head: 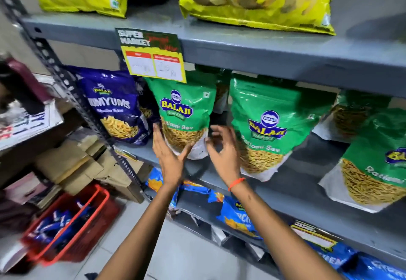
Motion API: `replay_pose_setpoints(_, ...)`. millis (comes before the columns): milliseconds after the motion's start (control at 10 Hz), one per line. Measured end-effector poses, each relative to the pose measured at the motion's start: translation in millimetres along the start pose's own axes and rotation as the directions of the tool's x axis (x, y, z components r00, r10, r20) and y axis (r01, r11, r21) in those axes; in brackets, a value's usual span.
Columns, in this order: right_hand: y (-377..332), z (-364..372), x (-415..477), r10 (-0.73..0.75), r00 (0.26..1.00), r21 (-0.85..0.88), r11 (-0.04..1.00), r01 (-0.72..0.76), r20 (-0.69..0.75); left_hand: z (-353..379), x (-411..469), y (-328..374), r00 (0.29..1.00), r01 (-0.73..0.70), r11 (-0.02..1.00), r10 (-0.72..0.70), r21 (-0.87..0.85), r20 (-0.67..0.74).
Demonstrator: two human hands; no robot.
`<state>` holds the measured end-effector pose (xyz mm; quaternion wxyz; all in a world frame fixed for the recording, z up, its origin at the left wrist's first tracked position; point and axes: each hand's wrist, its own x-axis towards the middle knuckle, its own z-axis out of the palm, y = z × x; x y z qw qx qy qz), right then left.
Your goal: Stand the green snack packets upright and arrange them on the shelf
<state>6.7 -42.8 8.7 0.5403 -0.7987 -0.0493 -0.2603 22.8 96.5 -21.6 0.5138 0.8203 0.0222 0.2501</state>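
Note:
Several green Balaji sev packets stand on the grey middle shelf (307,200). The leftmost green packet (186,112) stands upright under a price tag. My left hand (169,159) is open, palm at its lower left corner. My right hand (224,150) is open with fingers spread, just right of that packet and in front of the second green packet (268,123), holding nothing. A third green packet (373,165) leans at the right, with another (356,112) behind it.
A blue Yumyums packet (114,106) stands left of the green ones. Yellow chip bags (259,0) fill the upper shelf, blue packets (237,216) the lower one. A red basket (70,222) and cardboard boxes (83,165) sit on the floor at left.

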Motion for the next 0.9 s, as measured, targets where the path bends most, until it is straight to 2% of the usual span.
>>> replay_pose_setpoints(100,19,27,6,0.234,0.946,-0.04,0.972,-0.231,0.222,-8,15,-18,0.966,0.185,0.977,-0.161,-0.105,0.202)
replay_pose_setpoints(200,27,37,10,0.322,0.921,-0.031,0.946,-0.323,0.219,-11,23,-26,0.951,0.214,0.967,-0.174,-0.137,0.255)
replay_pose_setpoints(300,33,46,14,0.385,0.912,-0.037,0.923,-0.384,0.144,-11,32,-36,0.943,0.25,0.95,-0.195,-0.188,0.268)
replay_pose_setpoints(500,28,58,5,0.383,0.917,-0.044,0.924,-0.38,0.117,-19,39,-42,0.936,0.254,0.944,-0.185,-0.21,0.3)
replay_pose_setpoints(600,26,59,7,0.382,0.919,-0.049,0.924,-0.379,0.1,-23,43,-44,0.933,0.246,0.956,-0.19,-0.157,0.305)
replay_pose_setpoints(700,26,55,4,0.395,0.903,-0.091,0.919,-0.385,0.171,-26,39,-38,0.932,0.219,0.972,-0.183,-0.086,0.312)
replay_pose_setpoints(800,20,39,8,0.37,0.907,-0.193,0.923,-0.334,0.201,-24,25,-19,0.964,0.103,0.994,-0.107,0.026,0.244)
replay_pose_setpoints(900,6,3,16,0.389,0.881,-0.445,0.862,-0.245,0.27,-21,2,17,0.976,-0.075,0.942,0.002,0.327,0.218)
